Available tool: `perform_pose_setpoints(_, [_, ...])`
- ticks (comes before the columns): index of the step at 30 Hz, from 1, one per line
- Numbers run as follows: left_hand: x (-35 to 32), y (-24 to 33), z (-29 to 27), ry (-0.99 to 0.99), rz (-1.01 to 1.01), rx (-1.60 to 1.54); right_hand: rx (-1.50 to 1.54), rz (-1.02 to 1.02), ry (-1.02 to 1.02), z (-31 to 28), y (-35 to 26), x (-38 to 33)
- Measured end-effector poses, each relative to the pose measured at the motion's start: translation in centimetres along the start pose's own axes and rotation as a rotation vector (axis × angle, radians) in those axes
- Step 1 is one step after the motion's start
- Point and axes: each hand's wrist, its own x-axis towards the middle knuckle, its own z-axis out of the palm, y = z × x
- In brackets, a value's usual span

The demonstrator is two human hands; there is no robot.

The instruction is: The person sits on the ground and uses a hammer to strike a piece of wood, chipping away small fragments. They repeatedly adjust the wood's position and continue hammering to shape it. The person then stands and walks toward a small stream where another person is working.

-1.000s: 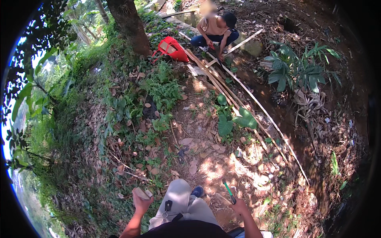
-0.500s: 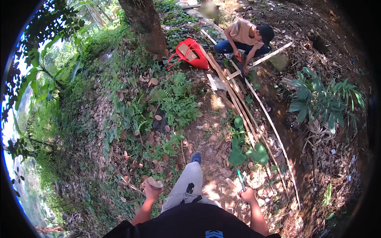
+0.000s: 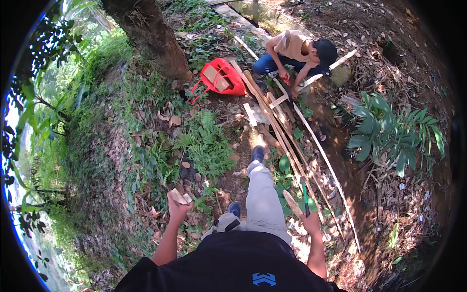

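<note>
Head: blue chest emblem (green tool)

Red bag nr tree trunk & grn ferns

Free room lies between the left hand and right hand, interrupted by the forward leg; beyond, long wooden strips, a red bag and a crouching person obstruct passage.
</note>
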Motion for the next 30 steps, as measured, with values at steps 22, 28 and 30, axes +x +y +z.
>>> perform_pose_setpoints(22, [35.4, 40.0, 2.5, -0.061, 0.019, 0.429, -0.575, -0.162, -0.134, -10.3, -14.2, 49.4])
perform_pose_setpoints(28, [45.6, 43.4, 3.4, -0.010, 0.356, 0.850, -0.364, 0.282, -0.004, -3.3, -9.8, 46.6])
perform_pose_setpoints(30, [47.4, 42.8, 4.8, 0.029, 0.315, 0.805, -0.249, 0.507, -0.062, -1.5, -7.1, 44.8])
